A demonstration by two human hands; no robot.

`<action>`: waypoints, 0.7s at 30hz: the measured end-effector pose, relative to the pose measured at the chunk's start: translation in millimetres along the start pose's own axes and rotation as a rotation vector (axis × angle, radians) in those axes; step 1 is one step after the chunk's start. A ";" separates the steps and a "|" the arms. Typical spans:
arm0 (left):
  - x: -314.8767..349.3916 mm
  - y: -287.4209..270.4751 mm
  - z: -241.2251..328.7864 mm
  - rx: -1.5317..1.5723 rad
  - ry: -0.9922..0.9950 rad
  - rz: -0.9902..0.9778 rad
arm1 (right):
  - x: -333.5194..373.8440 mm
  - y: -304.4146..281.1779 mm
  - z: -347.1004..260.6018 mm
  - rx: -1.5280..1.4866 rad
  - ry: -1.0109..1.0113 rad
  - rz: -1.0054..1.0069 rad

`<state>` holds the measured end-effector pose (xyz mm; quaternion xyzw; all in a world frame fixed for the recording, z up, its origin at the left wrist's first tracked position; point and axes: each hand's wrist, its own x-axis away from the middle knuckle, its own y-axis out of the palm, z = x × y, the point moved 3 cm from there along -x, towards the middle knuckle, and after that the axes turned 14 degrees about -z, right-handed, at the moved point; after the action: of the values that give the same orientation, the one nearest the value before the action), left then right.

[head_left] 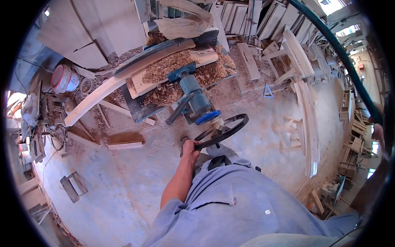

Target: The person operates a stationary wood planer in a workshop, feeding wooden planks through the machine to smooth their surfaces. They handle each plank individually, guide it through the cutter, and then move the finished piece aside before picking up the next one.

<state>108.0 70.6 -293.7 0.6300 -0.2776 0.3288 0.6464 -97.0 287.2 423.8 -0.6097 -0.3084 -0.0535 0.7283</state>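
Observation:
My left hand [190, 150] is closed on the rim of a black handwheel [238, 126]. The wheel sits at the near end of a blue-grey machine spindle [192, 92], with a smaller blue ring [207, 117] between them. At the far right edge my right hand [377, 133], dark and partly cut off, is at the lower end of a long dark-green bar [335, 43]; its fingers seem to wrap round it. Beyond the spindle, a long curved piece of wood [105, 88] lies against the machine, beside a straight board [205, 57] and heaps of wood shavings [164, 66].
Boards [238, 18] lean at the back. A white bucket [65, 78] with a red lid stands left. Curved timbers [306, 123] rest on stands at right. A small wooden frame [74, 186] and a wood strip [125, 145] lie on the dusty floor.

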 end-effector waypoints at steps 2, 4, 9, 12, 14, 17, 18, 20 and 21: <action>10.6 15.2 -2.1 -0.093 0.039 0.033 | -7.0 22.9 19.9 -0.118 0.014 -0.100; 24.4 32.2 -2.8 -0.089 0.080 0.103 | -5.1 42.1 38.1 -0.139 0.048 -0.108; 24.8 28.4 2.2 -0.084 0.064 0.132 | -6.8 78.6 70.6 -0.279 0.065 0.006; 25.4 32.0 5.7 -0.113 0.020 0.108 | -4.1 99.2 84.1 -0.330 0.026 0.113; 5.9 10.3 3.6 -0.049 0.005 0.107 | -5.9 106.7 79.2 -0.344 0.011 0.151; -3.2 -3.0 -2.2 -0.014 0.014 0.185 | -9.9 114.8 74.2 -0.381 0.040 0.156; -5.3 -5.5 -3.1 -0.009 -0.008 0.168 | -10.0 115.1 71.9 -0.394 0.058 0.128; -4.7 -4.2 -0.6 0.003 -0.038 0.133 | -10.9 118.1 72.0 -0.369 0.049 0.125; -2.0 -0.6 0.2 -0.011 -0.035 0.163 | -12.2 123.1 74.0 -0.331 0.022 0.151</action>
<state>107.2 70.2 -295.6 0.6074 -0.3412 0.3678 0.6159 -79.4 382.6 317.2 -0.7418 -0.2410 -0.0552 0.6233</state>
